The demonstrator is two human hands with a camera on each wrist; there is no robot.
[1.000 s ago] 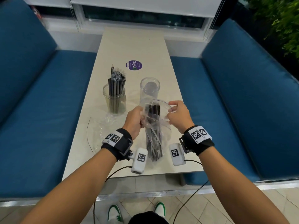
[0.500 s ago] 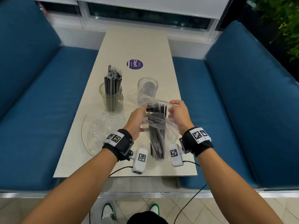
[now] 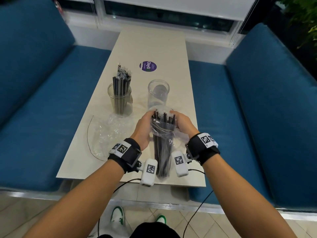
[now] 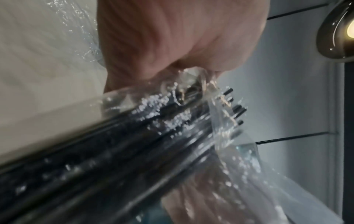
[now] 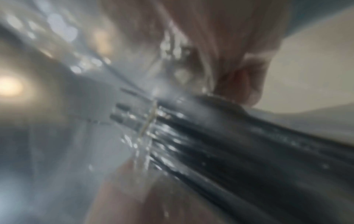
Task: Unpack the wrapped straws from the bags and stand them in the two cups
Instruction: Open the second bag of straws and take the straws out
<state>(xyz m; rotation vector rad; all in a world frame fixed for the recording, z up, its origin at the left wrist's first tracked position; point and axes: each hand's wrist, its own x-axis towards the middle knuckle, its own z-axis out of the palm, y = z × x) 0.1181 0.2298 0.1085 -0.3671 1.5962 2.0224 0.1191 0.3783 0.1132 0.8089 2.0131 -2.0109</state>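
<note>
Both hands, left hand [image 3: 143, 130] and right hand [image 3: 182, 123], each grip the mouth of the clear bag [image 3: 169, 143] around the straws [image 3: 163, 134], whose long axis points straight toward the empty cup [image 3: 158, 95] just beyond on the bench [image 3: 154, 42].

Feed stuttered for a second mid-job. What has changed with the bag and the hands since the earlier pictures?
Both hands, left hand and right hand, have pushed the bag mouth down along the straws, so the black tips now stick out above the plastic. Both still grip the bag. Unchanged: the full cup, the empty cup and the empty bag on the table.
</note>
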